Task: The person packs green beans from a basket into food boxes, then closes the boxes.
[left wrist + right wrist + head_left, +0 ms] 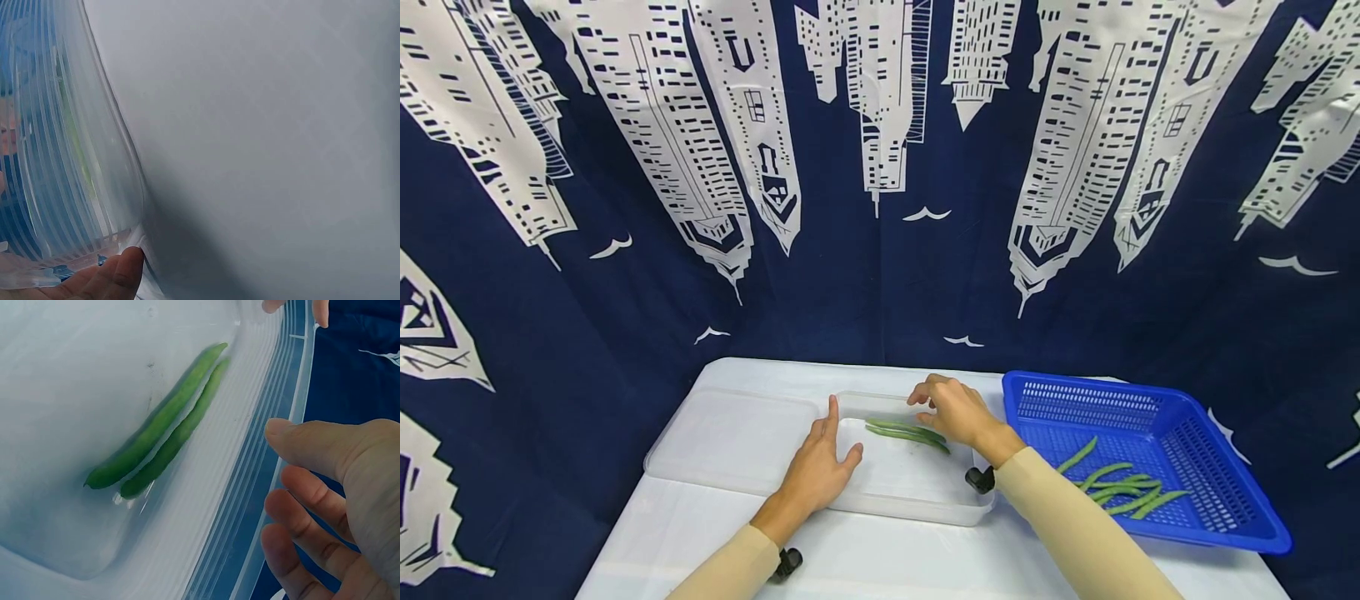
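A shallow clear plastic container (910,508) lies on the table with a few green beans (906,433) inside, side by side. My left hand (816,471) is at its left wall, index finger straight and thumb spread over the inside. In the left wrist view, fingertips (128,269) touch the container's edge. Over the back right part hovers my right hand (955,410), fingers loosely bent and holding nothing. The right wrist view has two green beans (156,434) lying near the ribbed wall, with the right thumb (312,440) and fingers apart from them.
A blue perforated basket (1225,533) stands on the right with several green beans (1127,492) in it, partly behind the right forearm. Left of the container lies a flat clear lid (737,437). A dark blue curtain (880,292) with white building prints hangs behind the white table (895,567).
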Demonstrator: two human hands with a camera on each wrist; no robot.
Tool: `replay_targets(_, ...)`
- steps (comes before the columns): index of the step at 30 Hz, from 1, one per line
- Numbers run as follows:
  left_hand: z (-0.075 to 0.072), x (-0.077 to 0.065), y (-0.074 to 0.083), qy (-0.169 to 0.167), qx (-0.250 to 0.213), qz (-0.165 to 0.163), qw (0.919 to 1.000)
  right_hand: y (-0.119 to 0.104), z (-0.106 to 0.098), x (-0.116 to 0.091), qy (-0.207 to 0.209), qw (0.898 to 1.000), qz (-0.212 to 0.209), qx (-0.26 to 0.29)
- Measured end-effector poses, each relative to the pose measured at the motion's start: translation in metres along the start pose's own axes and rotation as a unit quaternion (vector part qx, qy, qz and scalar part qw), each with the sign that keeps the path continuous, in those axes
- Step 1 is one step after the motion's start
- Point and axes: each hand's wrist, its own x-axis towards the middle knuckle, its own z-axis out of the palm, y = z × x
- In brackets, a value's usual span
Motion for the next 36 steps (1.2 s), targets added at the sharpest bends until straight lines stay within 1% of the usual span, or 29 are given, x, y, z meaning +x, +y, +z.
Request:
replay_targets(5,0.000,0.000,0.001,0.002,0.000,0.000,1.0000,0.001,-0.004,-0.002,0.008,1.000,-0.003,-0.004)
replay_targets(19,-0.002,-0.001,0.002,0.004,0.001,-0.002,1.0000,0.006,-0.026,-0.008,0.032,0.999,-0.002,0.004)
replay_targets(27,-0.001,-0.002,0.003,0.001,-0.003,-0.005,1.0000,0.015,-0.042,-0.023,0.057,0.998,0.016,0.010)
replay_targets(36,0.001,-0.003,0.004,0.000,0.000,-0.003,1.0000,0.036,-0.056,-0.042,0.068,0.997,0.046,0.014)
